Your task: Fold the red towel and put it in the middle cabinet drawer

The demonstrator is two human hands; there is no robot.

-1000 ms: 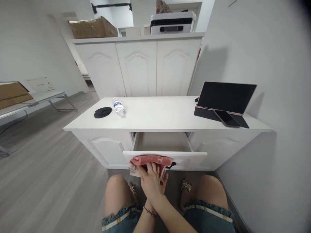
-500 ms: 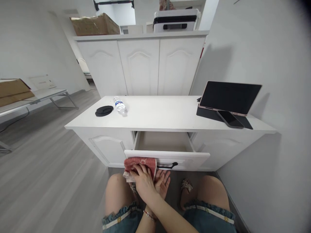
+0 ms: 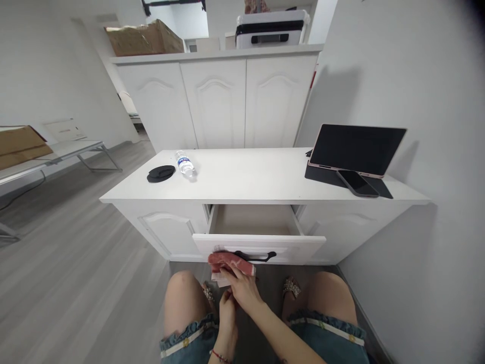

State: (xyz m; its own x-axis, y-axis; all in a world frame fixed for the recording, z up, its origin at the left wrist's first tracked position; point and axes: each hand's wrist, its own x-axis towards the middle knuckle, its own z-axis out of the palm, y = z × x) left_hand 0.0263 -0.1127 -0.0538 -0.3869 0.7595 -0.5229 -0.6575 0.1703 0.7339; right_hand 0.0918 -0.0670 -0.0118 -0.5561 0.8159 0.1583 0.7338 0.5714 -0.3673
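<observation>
A folded red towel [image 3: 229, 262] with pale edges hangs in front of the drawer front [image 3: 303, 243], below the black handle [image 3: 257, 258]. My right hand [image 3: 244, 289] grips it from above, fingers bent over the cloth. Just below, my left hand [image 3: 227, 308] is closed, its fingertips pressed together close to the towel's lower edge and partly covered by my right hand; what they hold is hidden. The drawer [image 3: 257, 220] is pulled out, and its pale bottom shows.
On the white cabinet top [image 3: 242, 174] are a plastic water bottle [image 3: 185, 165], a flat black disc-like item [image 3: 161, 174], a tablet [image 3: 358, 148] on a stand cover and a phone [image 3: 357, 183]. Behind stands a taller cabinet with a cardboard box [image 3: 146, 39] and a suitcase [image 3: 271, 30].
The towel has shifted right and looks more bunched. My right hand moved right with it. My left hand, earlier palm up and open under the right wrist, has drawn down and left and closed.
</observation>
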